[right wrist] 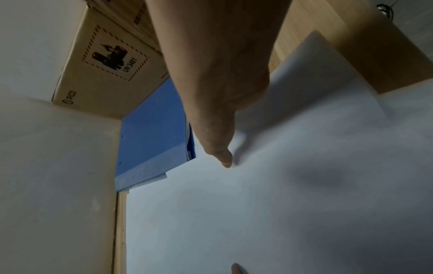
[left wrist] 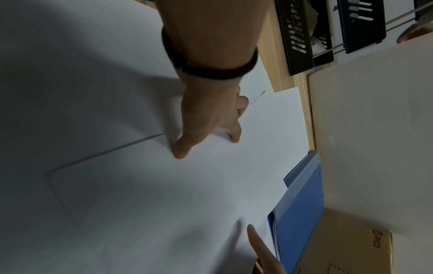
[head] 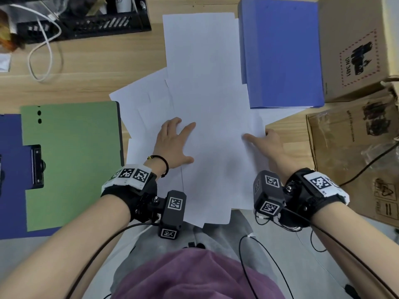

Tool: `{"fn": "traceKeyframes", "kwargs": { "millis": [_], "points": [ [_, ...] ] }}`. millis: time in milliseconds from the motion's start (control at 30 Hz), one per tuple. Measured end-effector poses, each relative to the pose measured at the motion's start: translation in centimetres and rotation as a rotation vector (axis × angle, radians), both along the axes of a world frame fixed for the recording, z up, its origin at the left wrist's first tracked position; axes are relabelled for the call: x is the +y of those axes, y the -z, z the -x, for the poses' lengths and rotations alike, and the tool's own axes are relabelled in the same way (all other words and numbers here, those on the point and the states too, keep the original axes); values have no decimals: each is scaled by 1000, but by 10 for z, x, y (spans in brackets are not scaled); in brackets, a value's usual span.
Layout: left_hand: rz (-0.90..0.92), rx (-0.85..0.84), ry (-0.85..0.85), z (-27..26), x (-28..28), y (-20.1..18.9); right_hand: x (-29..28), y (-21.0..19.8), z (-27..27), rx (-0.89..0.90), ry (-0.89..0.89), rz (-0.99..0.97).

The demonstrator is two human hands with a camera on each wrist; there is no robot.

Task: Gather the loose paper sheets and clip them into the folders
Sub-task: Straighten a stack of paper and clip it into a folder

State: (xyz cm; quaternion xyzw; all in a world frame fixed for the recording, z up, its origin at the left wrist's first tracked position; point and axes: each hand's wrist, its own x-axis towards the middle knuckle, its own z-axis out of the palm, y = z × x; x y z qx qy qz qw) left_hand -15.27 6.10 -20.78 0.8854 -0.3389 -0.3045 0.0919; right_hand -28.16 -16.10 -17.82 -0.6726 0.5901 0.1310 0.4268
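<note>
Wooden desk (papers, folders)

White paper sheets cover a pale wood-grain worktop. One folder is blue, another green over dark blue. The cardboard boxes are brown with black print.

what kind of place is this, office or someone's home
Most likely an office or workroom desk: loose paper sheets spread on a wooden desk, a blue folder, black desk trays, and cardboard shipping boxes stacked alongside.
</note>
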Motion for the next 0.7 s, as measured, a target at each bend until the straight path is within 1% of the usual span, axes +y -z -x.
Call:
{"fn": "traceKeyframes", "kwargs": {
  "millis": [100, 167, 267, 333, 467, 500, 600, 700],
  "points": [
    [-23, 28, 50, 6, 5, 0, 0, 0, 6, -47, 7, -58],
    [-46, 84, 89, 11, 7, 1, 1, -2, 9, -93, 35, -88],
    [-48, 152, 154, 14, 2, 0, 7, -6, 17, -82, 2, -93],
    [3, 187, 104, 12, -1, -2, 10, -9, 22, -103, -15, -122],
    [177, 255, -135, 3, 0, -7, 18, -23, 25, -216, -38, -156],
    [198, 275, -164, 0, 3, -6, 20, -28, 26, -242, -46, -171],
    [188, 312, -124, -8, 10, -2, 21, -46, 33, -296, -58, -205],
    [152, 341, -133, -14, 10, -2, 21, -57, 44, -333, -22, -232]
  ]
}}
